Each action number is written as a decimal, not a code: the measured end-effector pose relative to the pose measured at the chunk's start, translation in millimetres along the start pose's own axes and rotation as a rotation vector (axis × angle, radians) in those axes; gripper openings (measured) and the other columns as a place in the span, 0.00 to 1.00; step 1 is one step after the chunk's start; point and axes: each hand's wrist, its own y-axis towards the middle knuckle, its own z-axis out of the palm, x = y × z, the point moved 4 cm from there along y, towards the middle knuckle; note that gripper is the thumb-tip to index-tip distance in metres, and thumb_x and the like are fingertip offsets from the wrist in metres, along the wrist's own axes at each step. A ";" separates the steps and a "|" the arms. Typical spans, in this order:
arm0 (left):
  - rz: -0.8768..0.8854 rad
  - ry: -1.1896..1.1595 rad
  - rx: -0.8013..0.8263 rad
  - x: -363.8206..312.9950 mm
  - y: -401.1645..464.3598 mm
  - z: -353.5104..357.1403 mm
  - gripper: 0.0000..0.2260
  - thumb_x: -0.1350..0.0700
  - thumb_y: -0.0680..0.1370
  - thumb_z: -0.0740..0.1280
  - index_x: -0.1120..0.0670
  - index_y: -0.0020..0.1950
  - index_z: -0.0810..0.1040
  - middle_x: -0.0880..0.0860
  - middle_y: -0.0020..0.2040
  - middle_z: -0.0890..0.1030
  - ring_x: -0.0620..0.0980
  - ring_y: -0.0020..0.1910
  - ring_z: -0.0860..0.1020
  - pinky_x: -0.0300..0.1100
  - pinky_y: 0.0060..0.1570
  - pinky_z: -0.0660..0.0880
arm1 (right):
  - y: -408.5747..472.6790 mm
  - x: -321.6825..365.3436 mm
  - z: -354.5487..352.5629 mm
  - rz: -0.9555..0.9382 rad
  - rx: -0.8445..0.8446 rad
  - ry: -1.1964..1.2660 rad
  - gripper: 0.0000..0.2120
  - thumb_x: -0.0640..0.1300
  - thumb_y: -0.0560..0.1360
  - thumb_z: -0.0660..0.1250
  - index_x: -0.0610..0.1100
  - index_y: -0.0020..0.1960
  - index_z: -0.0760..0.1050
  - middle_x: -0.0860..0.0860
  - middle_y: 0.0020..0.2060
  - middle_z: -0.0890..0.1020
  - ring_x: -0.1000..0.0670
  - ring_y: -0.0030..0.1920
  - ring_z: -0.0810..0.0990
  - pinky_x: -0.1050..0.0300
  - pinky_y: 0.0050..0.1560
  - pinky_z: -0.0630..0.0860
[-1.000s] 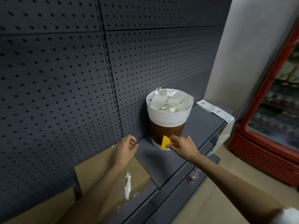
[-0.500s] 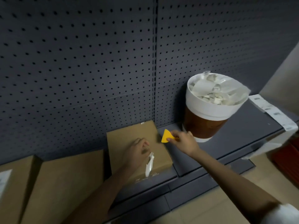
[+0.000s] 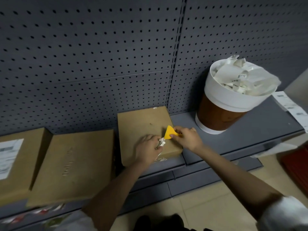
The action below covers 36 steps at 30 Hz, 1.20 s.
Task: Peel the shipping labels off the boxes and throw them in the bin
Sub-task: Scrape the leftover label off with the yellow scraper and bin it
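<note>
While the crumpled white label scrap (image 3: 162, 143) was pinched between the fingers of the left hand (image 3: 147, 151), it sat near the front right part of the small cardboard box (image 3: 143, 124) on the grey shelf (image 3: 260, 130). More torn white remnant clung to that box's front edge below the hand. The right hand (image 3: 186, 139) was closed on a yellow plastic scraper (image 3: 169, 133), whose lower corner met the scrap, so the two hands worked nearly touching. This label looked mostly off, with the last strip left to lift and bin. Just left, a larger flat box (image 3: 73, 164) showed a bare top, probably finished. Further left, a third box (image 3: 18, 157) carried a whole printed label (image 3: 9, 155), untouched. To the right, apart from the small box, stood the brown bin with its white liner (image 3: 221, 104), heaped to the rim with crumpled peeled labels (image 3: 241, 79). A long white paper strip (image 3: 293, 110) hung over the shelf's right end.
</note>
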 end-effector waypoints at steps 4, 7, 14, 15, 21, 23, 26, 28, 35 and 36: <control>-0.015 -0.093 -0.060 -6.8 3.8 -1.6 0.09 0.50 0.72 0.69 0.49 0.51 0.76 0.48 0.48 0.79 0.50 0.49 0.76 0.45 0.43 0.72 | -3.4 -7.1 -14.8 0.011 -0.039 0.001 0.12 0.52 0.77 0.62 0.47 0.57 0.72 0.49 0.51 0.81 0.44 0.54 0.78 0.52 0.57 0.63; -0.014 -0.195 -0.169 -23.7 22.2 -22.7 0.06 0.48 0.73 0.68 0.47 0.46 0.75 0.45 0.42 0.78 0.47 0.40 0.76 0.43 0.36 0.71 | -3.6 -18.7 -35.0 0.038 -0.095 -0.020 0.14 0.53 0.75 0.62 0.49 0.58 0.71 0.49 0.50 0.81 0.43 0.54 0.79 0.53 0.55 0.64; 0.288 -0.293 -0.325 -150.7 110.3 -93.7 0.08 0.46 0.72 0.70 0.48 0.46 0.77 0.47 0.40 0.76 0.48 0.38 0.76 0.43 0.36 0.72 | -30.2 -53.2 -121.7 0.126 -0.318 0.054 0.13 0.47 0.72 0.64 0.52 0.56 0.74 0.51 0.44 0.83 0.45 0.52 0.80 0.52 0.52 0.67; 0.348 -0.290 -0.324 -173.6 119.2 -98.1 0.08 0.47 0.72 0.70 0.48 0.47 0.78 0.48 0.41 0.77 0.49 0.38 0.76 0.44 0.36 0.72 | -38.6 -58.3 -137.6 0.135 -0.364 0.068 0.14 0.46 0.72 0.64 0.52 0.57 0.74 0.50 0.45 0.83 0.45 0.52 0.80 0.51 0.54 0.69; 0.564 -0.211 -0.302 -285.2 167.3 -87.8 0.12 0.51 0.72 0.70 0.53 0.54 0.80 0.55 0.49 0.78 0.54 0.48 0.76 0.47 0.45 0.73 | -82.7 -90.9 -236.0 0.202 -0.628 0.028 0.16 0.44 0.73 0.65 0.49 0.60 0.74 0.48 0.43 0.83 0.44 0.49 0.80 0.49 0.55 0.69; 0.570 -0.084 -0.259 -302.0 181.5 -73.3 0.14 0.54 0.73 0.70 0.55 0.57 0.79 0.56 0.52 0.78 0.56 0.53 0.75 0.48 0.51 0.71 | -90.5 -102.2 -255.4 0.245 -0.657 0.019 0.15 0.44 0.73 0.64 0.49 0.60 0.73 0.48 0.42 0.83 0.44 0.48 0.80 0.49 0.55 0.70; 0.551 0.075 -0.173 -308.0 192.6 -46.0 0.17 0.56 0.71 0.71 0.56 0.60 0.78 0.57 0.55 0.77 0.57 0.57 0.73 0.48 0.55 0.68 | -100.4 -120.2 -273.2 0.298 -0.681 -0.009 0.15 0.43 0.74 0.63 0.48 0.61 0.74 0.47 0.45 0.83 0.43 0.47 0.80 0.52 0.51 0.69; 0.519 0.074 -0.115 -304.2 193.6 -31.3 0.18 0.56 0.70 0.73 0.55 0.59 0.77 0.56 0.53 0.77 0.56 0.55 0.73 0.49 0.51 0.70 | -102.3 -130.0 -277.4 0.314 -0.676 -0.029 0.14 0.43 0.74 0.62 0.47 0.60 0.73 0.47 0.44 0.83 0.42 0.46 0.79 0.54 0.49 0.66; 0.529 0.094 -0.011 -303.1 197.9 -28.2 0.14 0.42 0.73 0.67 0.50 0.47 0.68 0.51 0.43 0.80 0.55 0.44 0.78 0.47 0.40 0.72 | -84.2 -141.8 -269.1 0.311 -0.605 -0.044 0.14 0.45 0.74 0.62 0.49 0.59 0.73 0.52 0.40 0.79 0.45 0.47 0.79 0.53 0.54 0.66; 0.509 0.095 0.011 -303.2 195.8 -30.3 0.17 0.36 0.73 0.63 0.49 0.48 0.67 0.51 0.41 0.80 0.54 0.42 0.78 0.48 0.42 0.73 | -80.5 -141.2 -268.7 0.305 -0.599 -0.049 0.14 0.45 0.74 0.62 0.49 0.60 0.73 0.52 0.40 0.79 0.46 0.47 0.79 0.53 0.53 0.65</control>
